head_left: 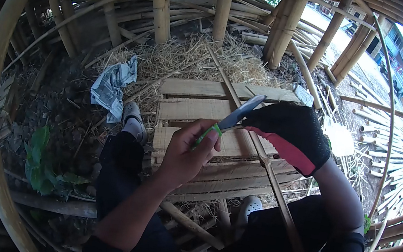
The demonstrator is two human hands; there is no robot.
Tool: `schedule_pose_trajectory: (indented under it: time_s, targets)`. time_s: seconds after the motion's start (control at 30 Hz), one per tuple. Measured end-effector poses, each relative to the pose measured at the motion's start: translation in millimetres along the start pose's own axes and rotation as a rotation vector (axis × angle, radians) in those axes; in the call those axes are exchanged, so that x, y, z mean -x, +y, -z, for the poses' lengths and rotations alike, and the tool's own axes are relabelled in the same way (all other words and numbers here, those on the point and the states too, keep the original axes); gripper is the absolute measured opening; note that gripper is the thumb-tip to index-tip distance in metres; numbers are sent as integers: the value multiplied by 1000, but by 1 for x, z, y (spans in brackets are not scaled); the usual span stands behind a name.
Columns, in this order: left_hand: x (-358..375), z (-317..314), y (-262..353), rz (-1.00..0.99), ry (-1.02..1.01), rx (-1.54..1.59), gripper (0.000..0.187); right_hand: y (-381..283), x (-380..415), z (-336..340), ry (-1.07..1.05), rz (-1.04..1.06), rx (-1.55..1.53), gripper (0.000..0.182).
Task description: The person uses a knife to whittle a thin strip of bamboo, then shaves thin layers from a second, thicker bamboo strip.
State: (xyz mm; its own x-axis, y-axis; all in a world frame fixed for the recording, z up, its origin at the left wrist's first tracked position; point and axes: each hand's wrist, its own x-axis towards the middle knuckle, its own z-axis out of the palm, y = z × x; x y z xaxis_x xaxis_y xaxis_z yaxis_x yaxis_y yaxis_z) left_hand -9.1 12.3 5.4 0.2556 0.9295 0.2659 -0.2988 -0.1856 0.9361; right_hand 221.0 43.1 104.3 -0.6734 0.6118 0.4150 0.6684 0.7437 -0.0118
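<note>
My bare left hand (191, 148) is wrapped round the green handle of a knife (242, 112), whose blade points up and to the right. My right hand (289, 135) wears a black and red glove. Its bent fingers meet close to the blade, and what they hold, if anything, is hidden. Beneath both hands a long split bamboo strip (276, 186) runs from the straw at the back, across a wooden slatted crate (188, 109), down to my lap.
Bamboo posts (160, 3) stand behind the crate, with straw (186, 55) around it. Crumpled newspaper (113, 88) lies at the left, above a leafy plant (38, 158). Many cut bamboo poles (399, 173) lie at the right. My shoes (135, 118) flank the crate.
</note>
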Motion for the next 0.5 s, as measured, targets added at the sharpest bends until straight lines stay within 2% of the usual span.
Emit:
schedule_pose_trajectory:
  time_s: [0.07, 0.13, 0.17, 0.27, 0.37, 0.43, 0.5]
  targets:
    - [0, -2, 2, 1, 12, 12, 25, -1, 0, 4, 11, 58, 15, 22]
    - [1, -4, 4, 5, 24, 22, 25, -12, -2, 14, -144, -148, -153, 23]
    - [1, -5, 5, 16, 41, 32, 24, -12, -2, 14, -144, -148, -154, 23]
    - [1, -7, 4, 23, 50, 47, 24, -11, 0, 12, -70, -105, -204, 23]
    - [2, -7, 0, -3, 39, -13, 23, -11, 1, 3, 27, -219, -379, 22]
    - [1, -5, -3, -27, 34, -79, 23, -10, 0, -1, 169, 21, 17, 20]
    - [1, -2, -5, -86, 6, -168, 21, -14, 1, 0, 189, 7, 107, 20]
